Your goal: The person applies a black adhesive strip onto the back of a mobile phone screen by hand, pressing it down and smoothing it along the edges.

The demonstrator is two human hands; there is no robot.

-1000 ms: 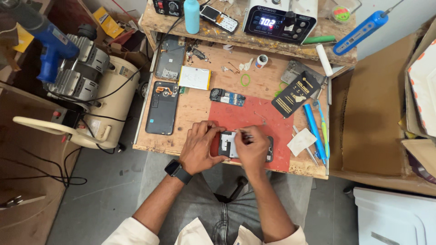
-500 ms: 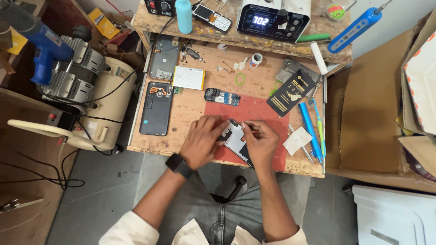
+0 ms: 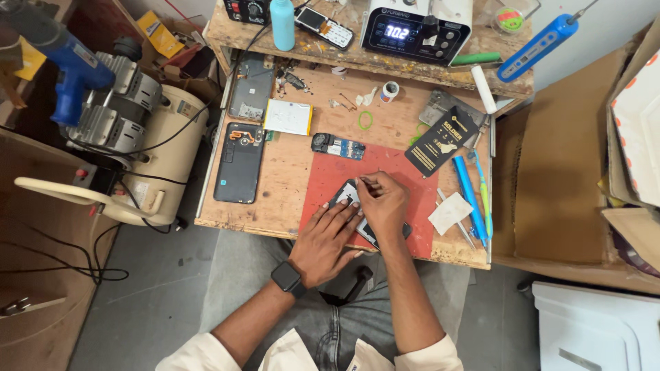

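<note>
Pinching a thin tool, the right hand (image 3: 383, 203) works on the opened phone (image 3: 347, 196) lying on the red mat (image 3: 405, 180). Left hand (image 3: 328, 237), at seven o'clock from it, presses flat and open, steadying the phone against slipping.

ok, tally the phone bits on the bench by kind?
Opened phone under the left hand and right hand: 1
Dark back covers: 2
Keypad phone: 1
White battery: 1
Small circuit board: 1
Total: 6
</note>
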